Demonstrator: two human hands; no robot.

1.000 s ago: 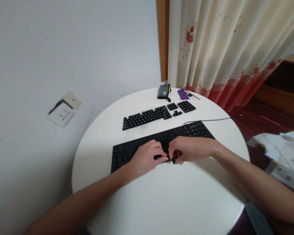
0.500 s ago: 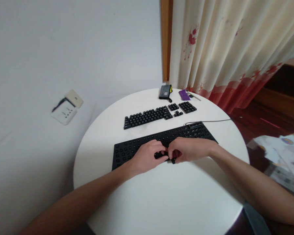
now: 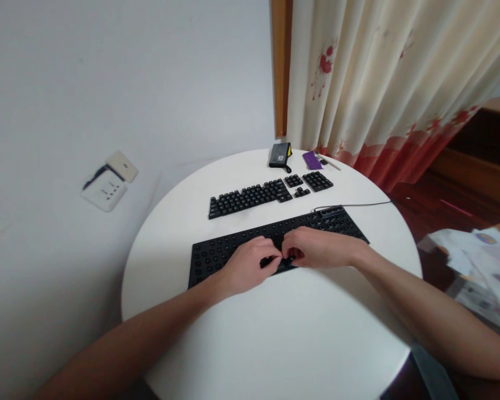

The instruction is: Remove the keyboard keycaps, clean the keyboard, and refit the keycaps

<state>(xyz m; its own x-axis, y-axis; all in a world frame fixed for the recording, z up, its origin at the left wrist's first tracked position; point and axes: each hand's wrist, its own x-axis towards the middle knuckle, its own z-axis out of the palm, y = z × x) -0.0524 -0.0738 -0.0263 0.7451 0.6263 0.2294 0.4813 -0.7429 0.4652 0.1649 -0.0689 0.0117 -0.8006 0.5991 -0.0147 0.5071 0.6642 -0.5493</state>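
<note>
A black keyboard (image 3: pixel 220 249) without keycaps, its switches bare, lies across the white table, partly hidden under both hands. My left hand (image 3: pixel 250 264) rests over its middle near the front edge, thumb and forefinger pinched together; whatever is between them is hidden. Close beside it, almost fingertip to fingertip, my right hand (image 3: pixel 316 248) is curled with its fingers closed at the keyboard's front edge. Its fingertips hide anything small they hold. Behind the keyboard, the removed black keycaps (image 3: pixel 250 198) are laid out in blocks, in keyboard order.
A round white table (image 3: pixel 275 328) carries everything. A grey pouch (image 3: pixel 279 155), a purple packet (image 3: pixel 312 160) and a thin pale stick (image 3: pixel 332 164) lie at the back. The keyboard's cable (image 3: pixel 362 205) runs off to the right. Wall and curtain (image 3: pixel 358 83) border the far side.
My right hand has moved slightly up and left, over the keyboard's front edge. A small dark piece that stuck out below its fingers no longer shows there. The left hand barely shifts.
</note>
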